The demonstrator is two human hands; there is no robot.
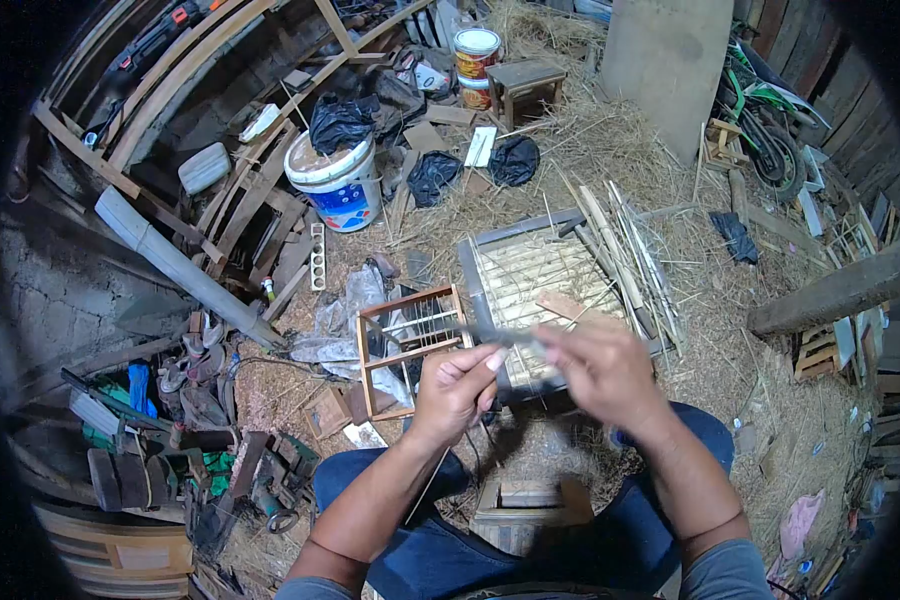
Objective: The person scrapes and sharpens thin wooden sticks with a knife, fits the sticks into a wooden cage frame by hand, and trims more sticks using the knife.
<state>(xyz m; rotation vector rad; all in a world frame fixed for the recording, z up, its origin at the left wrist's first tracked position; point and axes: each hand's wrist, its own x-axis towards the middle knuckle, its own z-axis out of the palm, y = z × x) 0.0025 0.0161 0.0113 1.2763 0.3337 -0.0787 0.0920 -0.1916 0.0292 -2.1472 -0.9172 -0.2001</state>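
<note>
Fingers of the left hand [450, 395]: drawn together, thumb against forefinger, in a narrow pinch, apparently on a thin strip [428, 487] whose tail slants down below the palm toward the lap.

Fingers of the right hand [602, 375]: curled round a dark slender tool [490, 335], blurred, seemingly a knife, directed across at the left fingertips. Lie of its edge, and any contact with the strip: cannot be told.

Handling, as judged: light, shallow strokes along the strip, edge led away from the left thumb; pinch firm and close behind the stretch being worked, a thin length being likely to flex; strip best turned between strokes, for even work; forearms steadied near the thighs.

Beneath and just left of the hands: one small wooden frame [413, 353], open, with thin rods across its upper part.

Beyond the hands: one slatted panel [500, 265], grey-bordered, flat on the straw-strewn floor [735, 320]; on its right side, one bundle of pale sticks [610, 245], loosely laid.

Between the knees: one wooden block [515, 535], partly in shadow.

Farther out: one white bucket [335, 190], black plastic bag [342, 125] on top; one low stool [526, 76].
</note>
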